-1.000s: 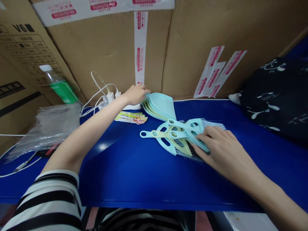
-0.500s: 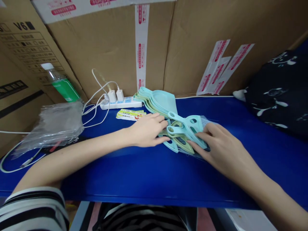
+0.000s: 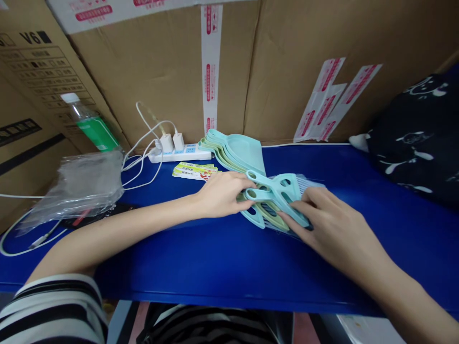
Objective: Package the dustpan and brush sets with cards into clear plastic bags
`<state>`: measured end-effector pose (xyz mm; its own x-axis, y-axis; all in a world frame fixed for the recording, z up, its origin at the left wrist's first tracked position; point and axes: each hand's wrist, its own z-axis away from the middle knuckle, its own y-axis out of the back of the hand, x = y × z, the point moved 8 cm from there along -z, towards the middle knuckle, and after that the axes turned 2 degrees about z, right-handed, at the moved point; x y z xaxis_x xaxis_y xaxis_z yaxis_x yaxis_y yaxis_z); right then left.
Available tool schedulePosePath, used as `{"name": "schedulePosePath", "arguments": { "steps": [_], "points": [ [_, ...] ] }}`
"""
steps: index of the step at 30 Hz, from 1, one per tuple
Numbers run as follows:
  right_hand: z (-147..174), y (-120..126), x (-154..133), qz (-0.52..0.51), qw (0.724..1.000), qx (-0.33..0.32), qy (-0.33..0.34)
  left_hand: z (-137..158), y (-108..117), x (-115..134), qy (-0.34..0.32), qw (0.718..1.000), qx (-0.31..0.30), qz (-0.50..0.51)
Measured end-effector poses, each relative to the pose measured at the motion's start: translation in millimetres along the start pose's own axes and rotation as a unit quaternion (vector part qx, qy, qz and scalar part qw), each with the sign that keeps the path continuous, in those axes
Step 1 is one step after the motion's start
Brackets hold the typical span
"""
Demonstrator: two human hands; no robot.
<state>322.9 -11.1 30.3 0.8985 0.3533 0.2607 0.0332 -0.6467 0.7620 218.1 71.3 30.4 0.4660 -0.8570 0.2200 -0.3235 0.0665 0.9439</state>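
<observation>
Several small hand brushes, light blue and pale green, lie overlapping on the blue table, their handles toward the left. My left hand is closed at the handle ends, its fingertips partly hidden by the handles. On the other side, my right hand grips the bristle end of a light blue brush, thumb below and fingers above. Behind the brushes rests a nested stack of light blue and green dustpans. Clear bristles show beside the right fingers.
A white power strip with chargers and cables stands behind my left hand, close to printed packets. To the left are clear plastic bags, a phone and a green-labelled bottle. Cardboard boxes form the back; a black patterned bag sits right.
My left fingers have closed in on the handle ends. The upper light blue brushes have shifted slightly left, while my right hand keeps its hold.
</observation>
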Motion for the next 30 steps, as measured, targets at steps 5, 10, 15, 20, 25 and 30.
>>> {"name": "schedulePosePath", "arguments": {
  "steps": [5, 10, 15, 20, 25, 30],
  "points": [
    [0.5, -3.0, -3.4, -0.003, 1.0, -0.007, 0.021, 8.5, 4.1, -11.3, -0.011, 0.999, -0.023, -0.025],
    [-0.1, -7.9, -2.9, 0.004, 0.999, -0.027, 0.028, 14.9, -2.4, -10.3, -0.016, 0.998, -0.043, -0.03],
    [0.2, -11.6, -1.1, 0.026, 0.999, -0.029, 0.032, 27.9, -5.0, -9.9, 0.013, 0.991, -0.072, -0.108],
    [-0.6, -7.9, -5.1, 0.03, 0.998, -0.012, 0.053, 59.1, -3.2, -13.0, 0.065, 0.974, -0.118, -0.182],
    [-1.1, 1.2, -4.6, 0.014, 0.998, -0.002, 0.055, 96.4, 1.4, -9.7, 0.072, 0.972, -0.105, -0.197],
    [3.8, 2.8, 3.4, -0.019, 0.999, -0.021, 0.027, 117.3, 11.6, -5.7, 0.042, 0.978, -0.021, -0.203]
  ]
}}
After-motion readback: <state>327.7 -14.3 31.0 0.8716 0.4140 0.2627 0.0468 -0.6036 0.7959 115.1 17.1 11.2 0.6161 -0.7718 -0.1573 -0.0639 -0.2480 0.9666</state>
